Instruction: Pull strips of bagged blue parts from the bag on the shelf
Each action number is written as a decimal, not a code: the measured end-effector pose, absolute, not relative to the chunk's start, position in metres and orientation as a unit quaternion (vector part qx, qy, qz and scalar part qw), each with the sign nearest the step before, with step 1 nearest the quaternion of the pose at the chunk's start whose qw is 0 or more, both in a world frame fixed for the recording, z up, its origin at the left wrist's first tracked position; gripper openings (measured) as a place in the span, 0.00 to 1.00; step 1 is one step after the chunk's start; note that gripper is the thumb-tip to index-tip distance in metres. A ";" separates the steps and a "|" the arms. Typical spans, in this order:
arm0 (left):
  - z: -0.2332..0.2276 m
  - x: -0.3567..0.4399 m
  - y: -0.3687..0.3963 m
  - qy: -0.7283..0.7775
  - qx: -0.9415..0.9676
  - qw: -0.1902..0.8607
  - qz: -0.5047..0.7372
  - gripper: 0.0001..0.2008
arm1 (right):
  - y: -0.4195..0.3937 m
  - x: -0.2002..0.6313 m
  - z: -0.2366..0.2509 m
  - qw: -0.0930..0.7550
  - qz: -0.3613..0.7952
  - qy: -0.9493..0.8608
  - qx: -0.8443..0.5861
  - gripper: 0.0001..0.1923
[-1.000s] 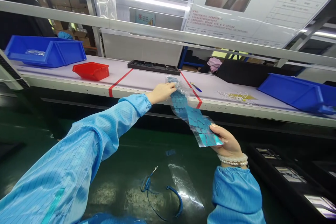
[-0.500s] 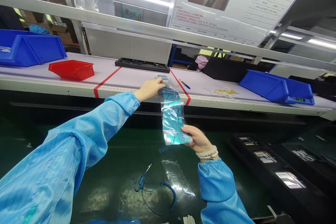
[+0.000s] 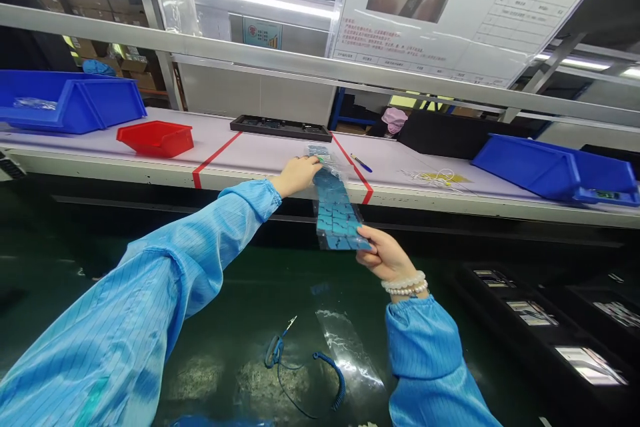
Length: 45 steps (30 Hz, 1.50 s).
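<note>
At the front edge of the pale shelf (image 3: 280, 153), just above centre frame, the left hand (image 3: 296, 175) pinches the far end of a clear film strip (image 3: 336, 210) carrying small blue pads. Its fingers curl over the strip's top, so the fingertips and the strip's upper corner are hard to separate. From there the strip runs down toward five o'clock to the right hand (image 3: 387, 256), whose thumb and fingers are closed on its near end; the lower right corner of the strip is covered by those fingers. The two hands are apart, one at each end, and the strip hangs stretched between them, partly over the shelf edge and partly over the dark gap below. A bead bracelet (image 3: 405, 285) circles the right wrist above a blue sleeve.

At twelve o'clock from the strip lies a long black tray (image 3: 280, 127), its contents too dim to read. Red tape lines (image 3: 214, 157) cross the shelf on either side of the left hand. A blue pen (image 3: 361, 163) lies at one o'clock. At ten o'clock sits a red bin (image 3: 156, 137), with a blue bin (image 3: 70, 103) beyond it, cut off at the left edge. Another blue bin (image 3: 555, 167) stands at three o'clock. At six o'clock, on the green mat, lie a coiled blue cord (image 3: 305, 370) and a clear film scrap (image 3: 350, 350), blurred by glare.
</note>
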State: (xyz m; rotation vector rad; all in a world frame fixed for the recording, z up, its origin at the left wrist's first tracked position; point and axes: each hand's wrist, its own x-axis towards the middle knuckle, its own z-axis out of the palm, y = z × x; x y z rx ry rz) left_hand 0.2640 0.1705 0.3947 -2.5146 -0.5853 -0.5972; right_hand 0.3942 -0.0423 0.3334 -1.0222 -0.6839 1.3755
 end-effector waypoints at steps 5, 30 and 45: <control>0.401 0.260 0.168 -0.211 -0.929 0.203 -0.228 0.21 | -0.010 0.414 0.365 0.590 0.598 -0.282 -0.463 0.17; 0.405 0.268 0.156 -0.248 -0.947 0.113 -0.170 0.24 | 0.012 0.445 0.381 0.606 0.428 -0.320 -0.589 0.06; 0.383 0.274 0.124 -0.142 -0.939 0.143 -0.277 0.16 | -0.278 0.411 0.048 0.233 0.300 -0.004 -0.925 0.21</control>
